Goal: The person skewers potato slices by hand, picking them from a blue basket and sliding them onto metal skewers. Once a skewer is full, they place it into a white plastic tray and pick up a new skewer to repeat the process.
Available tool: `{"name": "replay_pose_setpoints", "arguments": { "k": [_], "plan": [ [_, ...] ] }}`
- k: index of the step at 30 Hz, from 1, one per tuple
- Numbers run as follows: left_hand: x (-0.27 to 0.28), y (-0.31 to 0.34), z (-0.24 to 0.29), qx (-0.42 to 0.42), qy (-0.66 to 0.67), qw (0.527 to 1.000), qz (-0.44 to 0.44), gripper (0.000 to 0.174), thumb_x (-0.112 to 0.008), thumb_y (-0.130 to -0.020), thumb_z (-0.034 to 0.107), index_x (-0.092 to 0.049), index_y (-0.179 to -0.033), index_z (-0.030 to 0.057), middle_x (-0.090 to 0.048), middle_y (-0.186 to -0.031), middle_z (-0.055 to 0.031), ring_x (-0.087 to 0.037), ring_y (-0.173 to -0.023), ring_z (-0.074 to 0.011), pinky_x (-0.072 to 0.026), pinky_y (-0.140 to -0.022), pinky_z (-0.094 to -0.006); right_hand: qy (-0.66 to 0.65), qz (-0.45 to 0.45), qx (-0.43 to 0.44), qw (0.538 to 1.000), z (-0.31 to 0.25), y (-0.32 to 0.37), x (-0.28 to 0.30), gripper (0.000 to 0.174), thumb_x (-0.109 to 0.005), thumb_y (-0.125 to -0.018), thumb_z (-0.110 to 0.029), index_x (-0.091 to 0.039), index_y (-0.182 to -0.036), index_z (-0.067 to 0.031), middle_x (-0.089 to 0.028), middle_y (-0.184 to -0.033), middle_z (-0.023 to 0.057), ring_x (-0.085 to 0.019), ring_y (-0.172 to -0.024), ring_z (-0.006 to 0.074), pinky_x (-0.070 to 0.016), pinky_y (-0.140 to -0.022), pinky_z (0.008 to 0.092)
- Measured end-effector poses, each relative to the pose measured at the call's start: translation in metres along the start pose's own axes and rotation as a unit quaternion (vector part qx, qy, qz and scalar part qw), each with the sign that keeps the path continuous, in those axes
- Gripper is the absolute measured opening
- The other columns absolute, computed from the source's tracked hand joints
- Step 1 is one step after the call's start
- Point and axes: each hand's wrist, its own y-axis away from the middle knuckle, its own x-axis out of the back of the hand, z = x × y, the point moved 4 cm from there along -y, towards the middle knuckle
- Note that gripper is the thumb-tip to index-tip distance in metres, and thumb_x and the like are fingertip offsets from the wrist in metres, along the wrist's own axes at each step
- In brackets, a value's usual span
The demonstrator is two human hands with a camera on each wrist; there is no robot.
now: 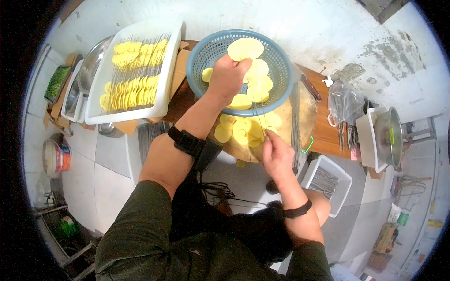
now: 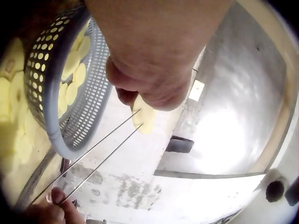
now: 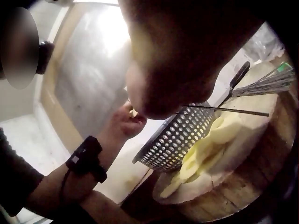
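Observation:
Above the blue colander, the left hand pinches a pale yellow slice. In the left wrist view two thin metal skewers enter that slice. The right hand holds the skewers' other ends between thumb and fingers, over the round wooden board's front part. More yellow slices lie inside the colander, and a loose pile of slices rests on the board.
A white tray with rows of skewered slices stands at the left. Right of the colander are a knife and a bundle of skewers. A white bin with metal pieces, a plastic bag and a metal bowl are farther right.

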Motion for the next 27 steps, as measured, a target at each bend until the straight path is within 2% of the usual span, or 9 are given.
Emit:
{"name": "replay_pose_setpoints", "arguments": {
  "k": [5, 22, 24, 27],
  "plan": [
    [0.001, -0.003, -0.001, -0.022, -0.021, 0.999, -0.019, 0.025, -0.057, -0.087, 0.005, -0.061, -0.110, -0.0026, -0.067, -0.102, -0.0053, -0.062, -0.089, -0.0112, -0.0501, -0.076, -0.0256, 0.004, 0.004, 0.014, 1.000, -0.002, -0.001, 0.002, 0.020, -0.060, -0.084, -0.007, -0.066, -0.103, -0.0017, -0.065, -0.076, 0.0188, -0.065, -0.066, 0.0332, -0.0528, -0.062, 0.0399],
    [-0.002, -0.004, -0.006, 0.001, -0.001, 0.999, -0.038, 0.024, -0.056, -0.086, 0.003, -0.062, -0.108, -0.0028, -0.067, -0.100, -0.0065, -0.063, -0.087, -0.0123, -0.0512, -0.075, -0.0264, -0.024, -0.011, -0.017, 1.000, -0.004, -0.002, 0.005, 0.019, -0.058, -0.086, -0.007, -0.065, -0.103, -0.0007, -0.065, -0.077, 0.0206, -0.066, -0.068, 0.0351, -0.0530, -0.063, 0.0403],
    [-0.003, -0.002, -0.007, 0.004, -0.009, 0.999, -0.047, 0.024, -0.056, -0.085, 0.004, -0.062, -0.107, -0.0027, -0.067, -0.099, -0.0063, -0.063, -0.086, -0.0121, -0.0511, -0.074, -0.0262, -0.029, 0.005, -0.024, 0.999, -0.004, -0.004, 0.005, 0.015, -0.058, -0.088, -0.005, -0.066, -0.100, -0.0007, -0.062, -0.064, 0.0142, -0.065, -0.058, 0.0231, -0.0503, -0.058, 0.0310],
    [-0.005, 0.001, -0.011, -0.026, -0.087, 0.993, -0.073, 0.023, -0.055, -0.086, 0.004, -0.062, -0.106, -0.0026, -0.067, -0.098, -0.0052, -0.063, -0.084, -0.0116, -0.0506, -0.074, -0.0258, -0.040, -0.001, -0.038, 0.998, -0.003, -0.008, 0.005, 0.015, -0.057, -0.089, -0.006, -0.066, -0.100, -0.0006, -0.061, -0.062, 0.0127, -0.064, -0.056, 0.0201, -0.0495, -0.057, 0.0297]
  ]
}}
